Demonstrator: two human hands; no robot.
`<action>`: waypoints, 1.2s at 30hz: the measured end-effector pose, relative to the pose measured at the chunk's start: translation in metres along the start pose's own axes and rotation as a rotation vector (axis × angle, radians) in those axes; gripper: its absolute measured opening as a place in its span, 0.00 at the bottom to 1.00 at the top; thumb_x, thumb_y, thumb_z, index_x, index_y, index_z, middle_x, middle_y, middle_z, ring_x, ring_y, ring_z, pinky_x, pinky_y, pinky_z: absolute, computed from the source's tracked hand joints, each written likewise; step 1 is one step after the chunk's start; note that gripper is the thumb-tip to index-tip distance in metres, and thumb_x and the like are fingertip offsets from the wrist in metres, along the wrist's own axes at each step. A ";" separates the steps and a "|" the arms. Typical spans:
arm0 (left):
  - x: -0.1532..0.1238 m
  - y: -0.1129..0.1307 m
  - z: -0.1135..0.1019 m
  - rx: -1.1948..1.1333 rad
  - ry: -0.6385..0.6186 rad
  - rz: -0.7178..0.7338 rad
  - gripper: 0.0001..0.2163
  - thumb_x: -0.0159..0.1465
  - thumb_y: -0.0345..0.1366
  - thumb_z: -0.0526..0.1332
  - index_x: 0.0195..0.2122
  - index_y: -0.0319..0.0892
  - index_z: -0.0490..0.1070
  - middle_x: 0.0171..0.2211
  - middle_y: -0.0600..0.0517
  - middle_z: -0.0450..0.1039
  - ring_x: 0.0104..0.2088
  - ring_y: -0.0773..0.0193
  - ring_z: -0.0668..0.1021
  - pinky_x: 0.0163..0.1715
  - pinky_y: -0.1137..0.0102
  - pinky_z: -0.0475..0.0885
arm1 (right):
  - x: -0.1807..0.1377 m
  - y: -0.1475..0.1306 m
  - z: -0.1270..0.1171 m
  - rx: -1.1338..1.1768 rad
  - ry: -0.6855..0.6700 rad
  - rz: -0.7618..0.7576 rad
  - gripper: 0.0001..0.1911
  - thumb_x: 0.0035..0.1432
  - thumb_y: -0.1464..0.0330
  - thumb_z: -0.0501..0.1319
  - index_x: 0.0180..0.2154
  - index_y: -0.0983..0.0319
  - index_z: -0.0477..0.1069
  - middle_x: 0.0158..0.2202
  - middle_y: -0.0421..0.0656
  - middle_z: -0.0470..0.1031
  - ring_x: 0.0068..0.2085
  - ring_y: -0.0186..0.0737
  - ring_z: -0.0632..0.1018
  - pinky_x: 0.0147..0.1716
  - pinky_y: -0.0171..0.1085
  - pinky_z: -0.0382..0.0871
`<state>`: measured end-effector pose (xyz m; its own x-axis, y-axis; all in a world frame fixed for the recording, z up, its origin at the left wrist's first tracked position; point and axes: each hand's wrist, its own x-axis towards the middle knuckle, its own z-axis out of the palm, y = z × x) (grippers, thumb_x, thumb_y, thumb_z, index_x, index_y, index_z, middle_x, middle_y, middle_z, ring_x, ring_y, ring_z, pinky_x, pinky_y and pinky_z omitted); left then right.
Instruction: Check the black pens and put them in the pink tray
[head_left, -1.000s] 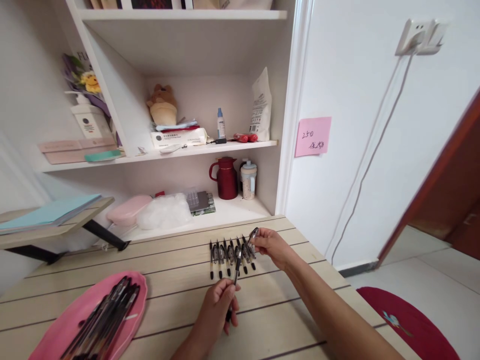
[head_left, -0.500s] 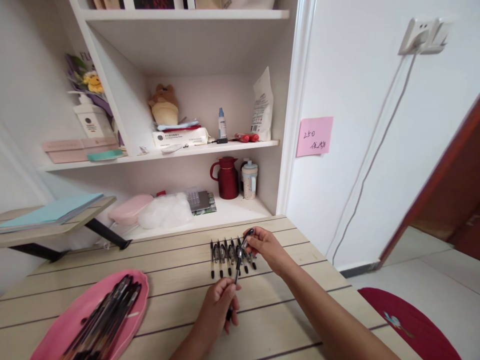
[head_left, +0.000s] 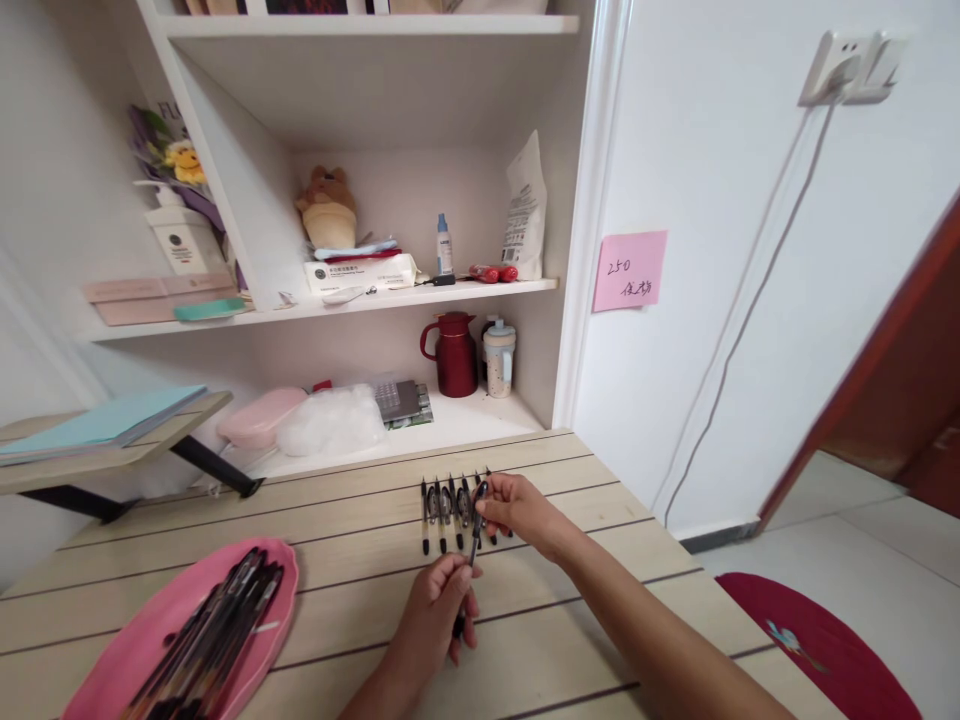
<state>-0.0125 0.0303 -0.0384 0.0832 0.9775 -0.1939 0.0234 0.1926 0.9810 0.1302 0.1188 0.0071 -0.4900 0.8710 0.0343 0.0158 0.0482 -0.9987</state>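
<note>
My left hand (head_left: 444,598) is closed round the lower part of a slim black gel pen (head_left: 475,548), which points up and away from me. At its upper end, my right hand (head_left: 517,512) pinches a black pen cap (head_left: 481,492) between thumb and fingers. The cap lines up with the pen and appears to be over its tip; how far on it sits, I cannot tell. Just behind both hands, several uncapped pens (head_left: 442,520) lie side by side on the table, with loose caps (head_left: 446,503) among them. My right hand hides part of this row.
On the left, a pink oval tray (head_left: 281,600) holds several dark pens (head_left: 217,630). A small raised stand (head_left: 199,415) bears blue paper. Behind the slatted table (head_left: 360,640) are white shelves with a red jug (head_left: 456,355) and a cup (head_left: 499,360).
My right hand has moved down and slightly left, bringing the cap from beside and above the pen into line with its upper end. My left hand stays in place with the pen.
</note>
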 end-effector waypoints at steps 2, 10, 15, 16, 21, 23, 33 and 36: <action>0.000 -0.001 0.000 -0.002 0.001 0.002 0.20 0.53 0.49 0.55 0.40 0.38 0.65 0.18 0.58 0.64 0.11 0.73 0.67 0.06 0.80 0.53 | -0.001 0.002 0.003 -0.018 -0.033 0.009 0.08 0.45 0.66 0.59 0.24 0.63 0.62 0.14 0.33 0.64 0.17 0.27 0.66 0.15 0.27 0.53; -0.002 -0.002 0.002 0.088 0.062 0.008 0.17 0.54 0.46 0.53 0.38 0.39 0.65 0.17 0.60 0.62 0.09 0.75 0.64 0.05 0.80 0.50 | -0.003 0.007 0.009 -0.023 -0.026 0.066 0.06 0.44 0.68 0.59 0.22 0.63 0.62 0.13 0.34 0.65 0.16 0.26 0.65 0.16 0.27 0.54; -0.004 -0.002 0.005 0.102 0.089 0.010 0.16 0.53 0.46 0.53 0.35 0.39 0.65 0.16 0.60 0.62 0.09 0.75 0.63 0.05 0.80 0.49 | -0.004 0.007 0.011 -0.032 -0.032 0.073 0.07 0.44 0.69 0.59 0.21 0.63 0.61 0.12 0.33 0.64 0.16 0.26 0.64 0.16 0.27 0.53; -0.004 -0.003 0.005 0.104 0.094 0.012 0.16 0.53 0.46 0.53 0.35 0.39 0.66 0.16 0.60 0.62 0.09 0.75 0.63 0.05 0.80 0.49 | -0.005 0.006 0.011 -0.043 -0.033 0.075 0.07 0.44 0.70 0.59 0.21 0.63 0.61 0.12 0.34 0.64 0.15 0.26 0.64 0.15 0.27 0.53; -0.005 -0.003 0.007 0.137 0.114 0.027 0.14 0.53 0.45 0.53 0.34 0.40 0.65 0.16 0.59 0.62 0.09 0.74 0.63 0.04 0.81 0.49 | -0.006 0.005 0.011 -0.072 -0.017 0.087 0.09 0.44 0.69 0.60 0.19 0.62 0.60 0.12 0.34 0.65 0.15 0.27 0.65 0.15 0.27 0.53; -0.005 -0.002 0.007 0.131 0.101 0.033 0.13 0.54 0.44 0.53 0.33 0.40 0.65 0.17 0.59 0.63 0.10 0.74 0.65 0.04 0.81 0.51 | -0.005 0.004 0.011 -0.069 -0.006 0.098 0.10 0.44 0.67 0.60 0.19 0.62 0.60 0.12 0.34 0.65 0.15 0.27 0.65 0.15 0.27 0.54; -0.006 0.006 0.003 0.039 0.016 0.081 0.18 0.54 0.47 0.54 0.40 0.39 0.63 0.19 0.58 0.64 0.14 0.71 0.70 0.07 0.80 0.57 | -0.014 -0.014 0.005 0.121 -0.118 -0.028 0.17 0.45 0.61 0.61 0.36 0.62 0.65 0.23 0.36 0.68 0.20 0.27 0.68 0.17 0.27 0.55; -0.006 0.005 0.003 0.025 -0.011 0.085 0.21 0.56 0.46 0.53 0.47 0.40 0.59 0.19 0.58 0.63 0.14 0.71 0.70 0.07 0.81 0.57 | -0.013 -0.013 0.007 0.145 -0.143 -0.044 0.17 0.44 0.61 0.62 0.37 0.63 0.66 0.27 0.39 0.71 0.20 0.27 0.68 0.17 0.28 0.54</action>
<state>-0.0102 0.0248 -0.0327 0.0964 0.9892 -0.1104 0.0411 0.1069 0.9934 0.1307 0.1035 0.0193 -0.6066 0.7907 0.0827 -0.1286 0.0051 -0.9917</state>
